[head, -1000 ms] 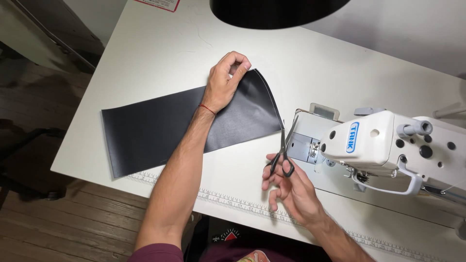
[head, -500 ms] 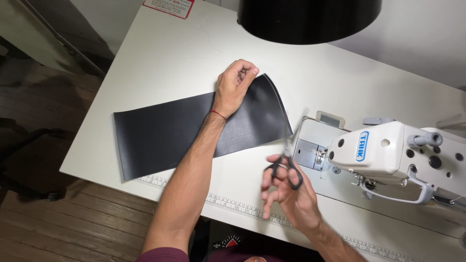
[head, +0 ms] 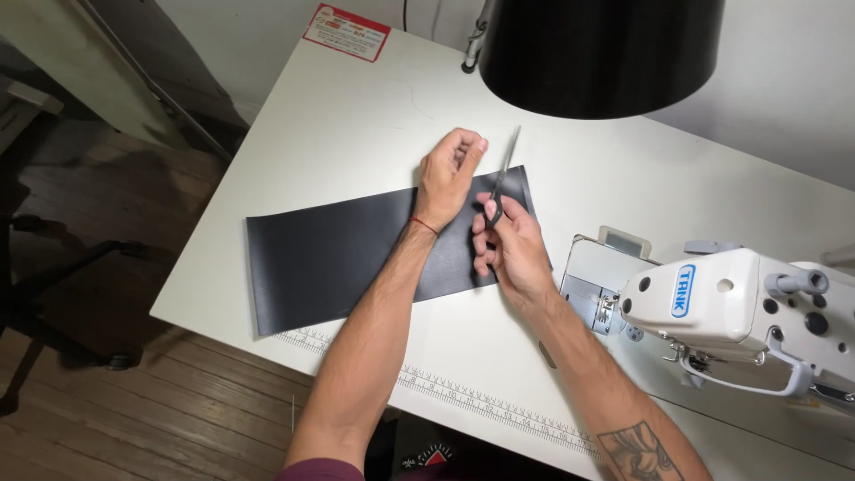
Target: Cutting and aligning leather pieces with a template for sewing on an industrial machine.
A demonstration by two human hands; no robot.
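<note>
A long strip of black material (head: pixel 338 254) lies flat on the white table (head: pixel 356 116). My left hand (head: pixel 448 176) rests on the strip's far right corner, fingers curled and pinching its upper edge. My right hand (head: pixel 508 245) is over the strip's right end and holds a pair of scissors (head: pixel 501 178) by the handles. The blades point away from me, up past the strip's far edge, just right of my left hand. Whether the blades touch the material I cannot tell.
A white sewing machine (head: pixel 739 307) stands at the right. A big black lamp shade (head: pixel 601 53) hangs over the table's far side. A ruler scale (head: pixel 463 401) runs along the table's near edge. A red and white label (head: pixel 346 32) sits at the far edge. Wooden floor lies left.
My right hand has lifted the scissors from beside the sewing machine and carried them left and away, to the strip's right end next to my left hand. The left hand stays on the strip.
</note>
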